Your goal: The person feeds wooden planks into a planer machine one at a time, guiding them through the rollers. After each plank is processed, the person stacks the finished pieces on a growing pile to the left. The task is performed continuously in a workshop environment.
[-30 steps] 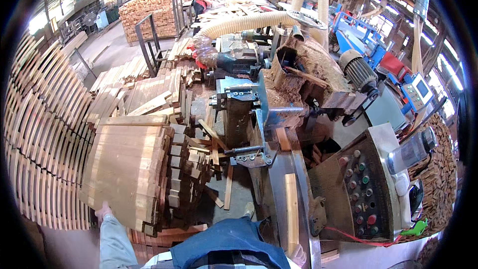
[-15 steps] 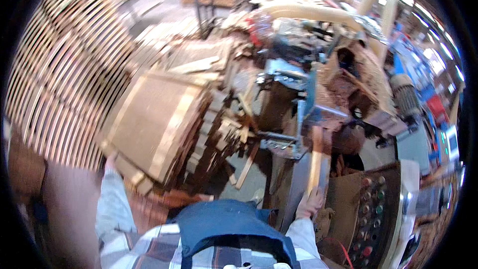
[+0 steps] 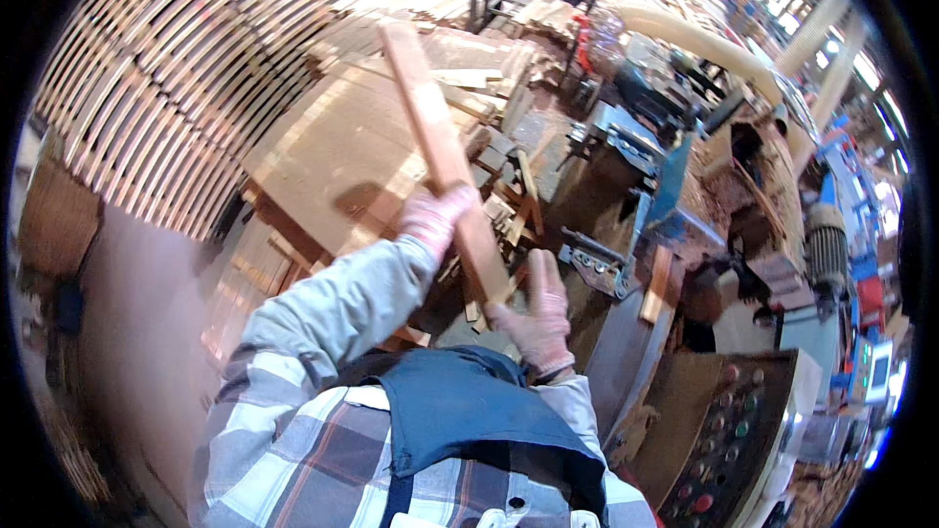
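Note:
My left hand [image 3: 435,220], in a pale glove, grips a long wooden board [image 3: 430,117] around its lower half. The board slants in front of me, its far end above a large flat wooden panel [image 3: 328,161]. Beside the board's near end is my right hand [image 3: 540,323], gloved too, its fingers stretched upward. The base of that hand seems to touch the board's end, though its fingers are not wrapped round it. To the right, a shorter-looking wooden strip [image 3: 657,284] lies on the grey metal bed [image 3: 611,357] of a woodworking machine.
Wood offcuts [image 3: 523,196] lie in a heap beyond my hands. Slatted timber stacks [image 3: 186,78] rise at the left. A panel with coloured buttons [image 3: 719,440] stands at the near right, with a ribbed motor [image 3: 827,244] and sawdust-covered machinery [image 3: 753,176] behind it.
My right hand has let go of the strip on the machine bed, which now sits farther in. My left hand has lifted a board from the left and swung it in front of me.

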{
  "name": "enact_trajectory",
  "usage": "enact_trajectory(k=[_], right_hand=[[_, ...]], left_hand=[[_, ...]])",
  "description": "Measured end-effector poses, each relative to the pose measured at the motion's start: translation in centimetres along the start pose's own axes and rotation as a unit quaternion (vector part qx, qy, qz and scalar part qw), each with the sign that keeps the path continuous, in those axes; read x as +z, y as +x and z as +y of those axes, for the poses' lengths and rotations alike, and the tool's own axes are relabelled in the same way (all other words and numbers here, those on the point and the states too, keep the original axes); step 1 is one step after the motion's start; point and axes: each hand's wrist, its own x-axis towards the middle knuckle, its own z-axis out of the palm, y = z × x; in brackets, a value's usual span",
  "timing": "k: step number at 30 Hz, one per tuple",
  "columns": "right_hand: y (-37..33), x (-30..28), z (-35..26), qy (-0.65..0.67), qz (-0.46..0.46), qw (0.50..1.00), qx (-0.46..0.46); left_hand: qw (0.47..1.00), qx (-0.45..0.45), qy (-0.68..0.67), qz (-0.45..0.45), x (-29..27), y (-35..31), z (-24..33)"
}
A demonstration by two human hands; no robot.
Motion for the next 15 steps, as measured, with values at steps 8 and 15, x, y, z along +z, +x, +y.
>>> enact_trajectory(k=[8, 15], right_hand=[[-13.7, -2.6, 4.3, -0.026, 0.129, 0.946, 0.298], [-39.1, -3.6, 5.5, -0.352, 0.041, 0.809, 0.47]], left_hand=[[0.94, 0.046, 0.129, -0.312, 8.1, -0.8, -3.2], [0.723, 0.183, 0.657, -0.11, 4.3, 17.5, 5.3]])
